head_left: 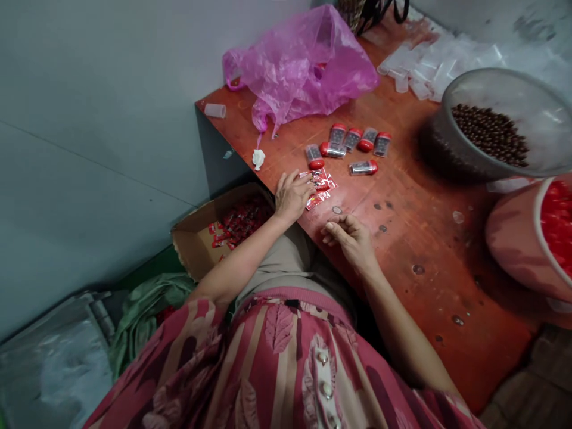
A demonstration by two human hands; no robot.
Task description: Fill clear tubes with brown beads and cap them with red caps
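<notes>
My left hand (291,194) rests at the table's near edge, fingers curled over a small pile of red printed labels (322,186). My right hand (351,236) lies just beside it on the red table (424,238), fingertips pinched together; what they hold, if anything, is too small to make out. Beyond the labels lie several small clear vials with red caps (353,146), filled with dark beads.
A pink plastic bag (304,68) sits at the back. A clear bowl of dark brown beads (491,128) and a tub of red caps (552,226) stand right. Empty clear vials (429,65) lie behind. A cardboard box of red labels (223,229) stands on the floor, left.
</notes>
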